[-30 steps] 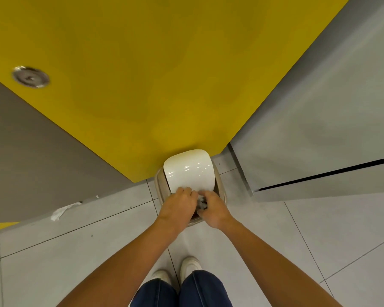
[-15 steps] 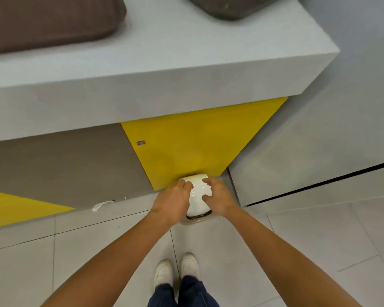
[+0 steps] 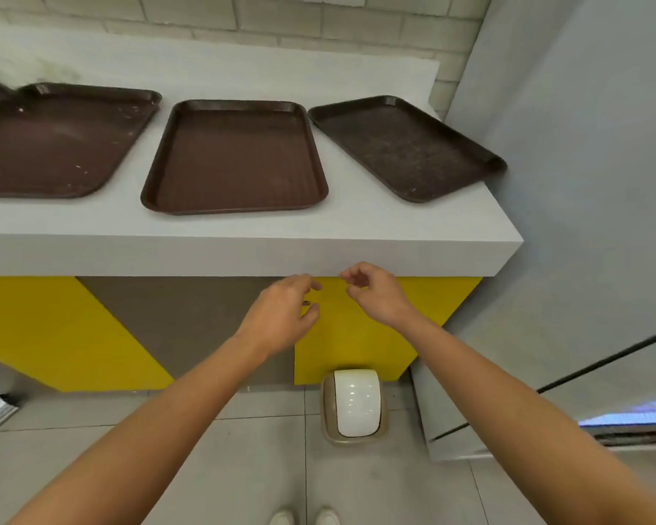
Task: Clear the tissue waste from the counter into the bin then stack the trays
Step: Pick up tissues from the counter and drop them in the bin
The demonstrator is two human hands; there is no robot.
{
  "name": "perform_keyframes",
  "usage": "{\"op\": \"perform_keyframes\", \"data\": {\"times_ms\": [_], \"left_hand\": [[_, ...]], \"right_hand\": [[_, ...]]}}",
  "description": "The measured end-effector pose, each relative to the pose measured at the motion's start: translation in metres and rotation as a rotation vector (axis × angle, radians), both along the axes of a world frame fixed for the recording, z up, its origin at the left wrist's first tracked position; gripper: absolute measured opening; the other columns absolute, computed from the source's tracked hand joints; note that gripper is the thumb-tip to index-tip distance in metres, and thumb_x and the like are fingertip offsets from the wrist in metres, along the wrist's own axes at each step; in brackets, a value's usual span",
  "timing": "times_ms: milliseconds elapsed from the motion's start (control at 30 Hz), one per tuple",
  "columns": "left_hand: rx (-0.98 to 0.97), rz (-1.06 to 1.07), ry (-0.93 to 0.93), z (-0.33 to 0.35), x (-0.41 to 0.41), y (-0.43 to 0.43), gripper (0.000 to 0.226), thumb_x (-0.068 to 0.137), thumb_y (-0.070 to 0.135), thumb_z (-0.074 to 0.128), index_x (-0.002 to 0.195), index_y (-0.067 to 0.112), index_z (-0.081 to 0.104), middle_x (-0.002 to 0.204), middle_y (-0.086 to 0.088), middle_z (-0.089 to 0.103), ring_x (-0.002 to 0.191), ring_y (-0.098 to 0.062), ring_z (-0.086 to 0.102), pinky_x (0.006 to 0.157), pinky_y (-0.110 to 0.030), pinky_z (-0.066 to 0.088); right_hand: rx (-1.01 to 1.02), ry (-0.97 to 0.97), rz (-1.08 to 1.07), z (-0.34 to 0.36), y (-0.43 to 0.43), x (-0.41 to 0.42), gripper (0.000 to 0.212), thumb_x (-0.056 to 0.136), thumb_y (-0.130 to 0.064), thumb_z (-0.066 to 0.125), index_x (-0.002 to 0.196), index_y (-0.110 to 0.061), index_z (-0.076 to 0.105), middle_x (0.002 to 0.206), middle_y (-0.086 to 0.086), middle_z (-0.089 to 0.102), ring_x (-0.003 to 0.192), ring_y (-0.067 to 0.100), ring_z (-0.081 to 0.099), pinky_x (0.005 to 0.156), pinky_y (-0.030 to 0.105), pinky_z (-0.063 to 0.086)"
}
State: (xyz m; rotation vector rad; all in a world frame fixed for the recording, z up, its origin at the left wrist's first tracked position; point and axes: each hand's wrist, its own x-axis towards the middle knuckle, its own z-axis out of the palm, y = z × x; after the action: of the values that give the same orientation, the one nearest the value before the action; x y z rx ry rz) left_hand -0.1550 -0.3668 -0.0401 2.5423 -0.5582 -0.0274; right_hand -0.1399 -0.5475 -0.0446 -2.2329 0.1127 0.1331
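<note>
Head view: the left grip (image 3: 278,319) and right grip (image 3: 378,297) hover just before the bench (image 3: 243,255) edge. Both are empty, with fingers loosely curled.

The middle tray (image 3: 235,157) lies straight ahead and above, its long axis pointing away from the person. The skewed right tray (image 3: 406,145) is nearer the right grip, and the left tray (image 3: 54,142) is nearer the left.

No tissue shows on the bench. The bin (image 3: 355,405) stands on the floor below.

Trays (image 3: 235,157): dark brown. Counter (image 3: 243,240): light grey. Cabinet front (image 3: 46,327): yellow and taupe diagonal panels. Bin (image 3: 355,414): beige body, white lid (image 3: 356,395). Floor (image 3: 243,467): grey tiles.
</note>
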Motion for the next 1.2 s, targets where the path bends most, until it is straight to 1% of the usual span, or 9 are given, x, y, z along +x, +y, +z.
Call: {"op": "perform_keyframes", "data": {"times_ms": [67, 267, 400, 567, 800, 867, 967, 1100, 1200], "left_hand": [[-0.087, 0.075, -0.045, 0.018, 0.001, 0.014, 0.031, 0.088, 0.025, 0.058, 0.118, 0.019, 0.057, 0.115, -0.001, 0.063, 0.105, -0.015, 0.059, 0.088, -0.028, 0.044], [-0.191, 0.237, -0.101, 0.055, 0.017, 0.066, 0.029, 0.087, 0.029, 0.058, 0.116, 0.023, 0.057, 0.110, 0.004, 0.062, 0.093, -0.010, 0.056, 0.081, -0.025, 0.047], [-0.190, 0.285, -0.131, 0.071, 0.035, 0.107, 0.028, 0.087, 0.030, 0.059, 0.114, 0.025, 0.057, 0.110, 0.005, 0.062, 0.092, -0.009, 0.056, 0.079, -0.024, 0.047], [-0.144, 0.307, -0.170, 0.087, 0.063, 0.170, 0.029, 0.086, 0.030, 0.060, 0.114, 0.023, 0.058, 0.112, 0.005, 0.063, 0.092, -0.006, 0.054, 0.081, -0.019, 0.043], [-0.068, 0.372, -0.223, 0.100, 0.100, 0.251, 0.033, 0.087, 0.034, 0.060, 0.118, 0.024, 0.057, 0.118, 0.003, 0.060, 0.103, -0.014, 0.058, 0.084, -0.028, 0.048], [-0.042, 0.406, -0.232, 0.099, 0.111, 0.266, 0.036, 0.086, 0.036, 0.060, 0.119, 0.024, 0.056, 0.119, 0.003, 0.059, 0.102, -0.014, 0.059, 0.083, -0.029, 0.050], [-0.027, 0.455, -0.208, 0.099, 0.130, 0.285, 0.037, 0.086, 0.038, 0.060, 0.120, 0.024, 0.055, 0.121, 0.003, 0.056, 0.096, -0.014, 0.060, 0.075, -0.025, 0.046], [-0.033, 0.492, -0.209, 0.096, 0.165, 0.313, 0.036, 0.086, 0.039, 0.060, 0.118, 0.025, 0.056, 0.120, 0.002, 0.055, 0.093, -0.015, 0.059, 0.074, -0.028, 0.047], [-0.024, 0.506, -0.187, 0.091, 0.197, 0.333, 0.036, 0.086, 0.039, 0.060, 0.120, 0.026, 0.055, 0.122, 0.004, 0.054, 0.089, -0.010, 0.056, 0.073, -0.024, 0.044]], "right_hand": [[0.012, -0.050, 0.009, 0.016, 0.013, 0.005, 0.024, 0.085, 0.001, 0.055, 0.106, -0.007, 0.065, 0.110, 0.007, 0.067, 0.092, 0.013, 0.058, 0.085, 0.020, 0.043], [0.039, -0.213, 0.056, 0.054, 0.059, 0.023, 0.019, 0.087, -0.006, 0.055, 0.100, -0.015, 0.067, 0.094, -0.006, 0.063, 0.085, 0.007, 0.056, 0.070, 0.008, 0.041], [0.055, -0.295, 0.123, 0.071, 0.103, 0.043, 0.016, 0.087, -0.009, 0.056, 0.093, -0.020, 0.065, 0.091, -0.007, 0.063, 0.081, 0.004, 0.056, 0.070, 0.011, 0.043], [0.089, -0.323, 0.174, 0.089, 0.168, 0.079, 0.017, 0.087, -0.007, 0.057, 0.095, -0.017, 0.067, 0.092, -0.003, 0.064, 0.083, 0.008, 0.058, 0.072, 0.006, 0.044], [0.098, -0.329, 0.164, 0.090, 0.243, 0.121, 0.023, 0.089, -0.010, 0.055, 0.107, -0.019, 0.065, 0.104, -0.005, 0.061, 0.093, 0.006, 0.056, 0.080, 0.013, 0.043], [0.064, -0.311, 0.190, 0.087, 0.259, 0.130, 0.024, 0.089, -0.010, 0.055, 0.110, -0.019, 0.064, 0.109, -0.004, 0.060, 0.098, 0.007, 0.055, 0.084, 0.016, 0.043], [0.006, -0.302, 0.219, 0.089, 0.279, 0.152, 0.024, 0.091, -0.013, 0.056, 0.112, -0.020, 0.063, 0.113, -0.004, 0.058, 0.102, 0.008, 0.054, 0.087, 0.018, 0.043], [0.010, -0.320, 0.225, 0.089, 0.306, 0.195, 0.022, 0.091, -0.014, 0.057, 0.111, -0.019, 0.063, 0.111, -0.003, 0.057, 0.099, 0.009, 0.054, 0.084, 0.018, 0.044], [0.001, -0.312, 0.245, 0.081, 0.328, 0.232, 0.021, 0.091, -0.014, 0.057, 0.109, -0.020, 0.063, 0.108, -0.008, 0.054, 0.098, 0.007, 0.052, 0.085, 0.019, 0.044]]}}
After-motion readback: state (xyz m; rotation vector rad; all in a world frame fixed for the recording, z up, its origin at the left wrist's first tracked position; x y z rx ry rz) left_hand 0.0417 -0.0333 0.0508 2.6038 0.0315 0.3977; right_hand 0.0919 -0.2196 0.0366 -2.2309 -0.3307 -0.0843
